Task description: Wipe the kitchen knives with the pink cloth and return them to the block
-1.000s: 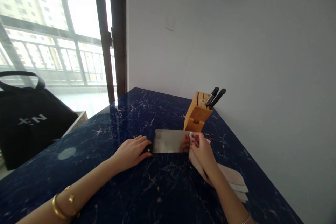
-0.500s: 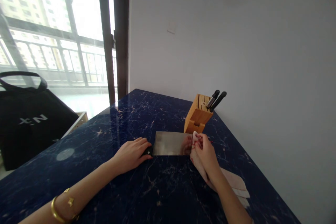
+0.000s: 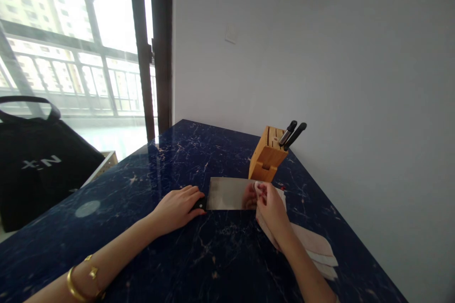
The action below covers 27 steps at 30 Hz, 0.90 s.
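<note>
A cleaver [image 3: 226,194] with a broad, shiny blade lies across the dark blue marbled table. Its black handle is wrapped by my left hand [image 3: 180,206], which comes in from the left. My right hand [image 3: 272,208] pinches a pale pink cloth [image 3: 313,241] at the far end of the blade, and the fingers show as a reflection in the steel. Part of the cloth hangs under my right hand and forearm, its folded end spread on the table to the right. Whether the cloth presses on both faces of the blade is hidden by my fingers.
Just behind the blade stands a wooden knife block [image 3: 266,154] with two black-handled tools in it. The table [image 3: 209,151] meets a grey wall on the right. A black bag [image 3: 39,165] sits beyond the left edge, near a glass door.
My right hand with the cloth has shifted slightly left onto the blade's end. My left hand and the cleaver have stayed in place.
</note>
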Each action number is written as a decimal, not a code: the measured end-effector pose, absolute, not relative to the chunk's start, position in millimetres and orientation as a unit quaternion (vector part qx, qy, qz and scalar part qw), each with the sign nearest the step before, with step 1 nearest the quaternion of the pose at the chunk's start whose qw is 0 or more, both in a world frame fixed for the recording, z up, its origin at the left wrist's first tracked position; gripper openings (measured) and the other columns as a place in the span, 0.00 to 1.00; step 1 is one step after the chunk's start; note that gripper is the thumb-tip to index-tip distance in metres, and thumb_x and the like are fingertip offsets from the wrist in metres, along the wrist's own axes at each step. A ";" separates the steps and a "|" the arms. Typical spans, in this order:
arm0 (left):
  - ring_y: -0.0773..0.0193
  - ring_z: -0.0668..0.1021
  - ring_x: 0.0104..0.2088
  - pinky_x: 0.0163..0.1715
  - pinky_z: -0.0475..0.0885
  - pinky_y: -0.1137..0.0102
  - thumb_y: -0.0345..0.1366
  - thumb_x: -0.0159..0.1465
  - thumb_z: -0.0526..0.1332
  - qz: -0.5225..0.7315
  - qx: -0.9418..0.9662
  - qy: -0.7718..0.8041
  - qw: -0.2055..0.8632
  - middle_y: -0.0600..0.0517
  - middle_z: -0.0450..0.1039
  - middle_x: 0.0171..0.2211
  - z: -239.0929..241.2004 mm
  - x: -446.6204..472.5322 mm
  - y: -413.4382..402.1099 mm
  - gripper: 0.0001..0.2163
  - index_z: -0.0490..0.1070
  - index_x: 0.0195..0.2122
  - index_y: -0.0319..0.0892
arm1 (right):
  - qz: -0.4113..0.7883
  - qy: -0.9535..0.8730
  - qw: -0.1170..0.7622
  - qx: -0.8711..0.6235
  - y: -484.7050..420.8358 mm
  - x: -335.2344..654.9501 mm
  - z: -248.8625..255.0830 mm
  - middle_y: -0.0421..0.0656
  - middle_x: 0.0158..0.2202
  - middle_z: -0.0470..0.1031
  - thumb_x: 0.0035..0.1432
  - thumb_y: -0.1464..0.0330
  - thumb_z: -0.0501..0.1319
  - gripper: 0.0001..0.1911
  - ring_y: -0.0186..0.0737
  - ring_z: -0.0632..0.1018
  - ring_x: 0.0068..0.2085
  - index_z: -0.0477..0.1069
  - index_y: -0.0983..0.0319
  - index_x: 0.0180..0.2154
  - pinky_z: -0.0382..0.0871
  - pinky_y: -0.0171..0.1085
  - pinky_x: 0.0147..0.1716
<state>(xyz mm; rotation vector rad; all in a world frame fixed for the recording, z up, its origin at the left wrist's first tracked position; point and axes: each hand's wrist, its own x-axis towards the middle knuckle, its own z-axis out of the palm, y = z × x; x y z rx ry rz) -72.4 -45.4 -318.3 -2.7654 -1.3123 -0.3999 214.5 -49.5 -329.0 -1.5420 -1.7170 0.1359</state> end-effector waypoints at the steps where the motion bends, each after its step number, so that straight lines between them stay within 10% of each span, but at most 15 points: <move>1: 0.59 0.72 0.40 0.36 0.66 0.67 0.48 0.63 0.49 -0.129 -0.896 -0.425 0.026 0.49 0.69 0.39 -317.8 -72.3 -45.6 0.18 0.66 0.45 0.43 | 0.064 -0.689 0.392 -0.606 -49.9 213.5 -329.1 0.45 0.38 0.70 0.47 0.76 0.51 0.14 0.41 0.72 0.41 0.64 0.61 0.38 0.66 0.41 0.41; 27: 0.59 0.72 0.40 0.36 0.67 0.67 0.48 0.62 0.49 -0.130 -0.896 -0.424 0.024 0.49 0.69 0.38 -317.6 -72.3 -45.6 0.17 0.66 0.45 0.43 | 0.024 -0.688 0.364 -0.627 -52.8 209.6 -324.4 0.47 0.39 0.70 0.51 0.76 0.48 0.13 0.42 0.71 0.42 0.63 0.62 0.40 0.65 0.40 0.41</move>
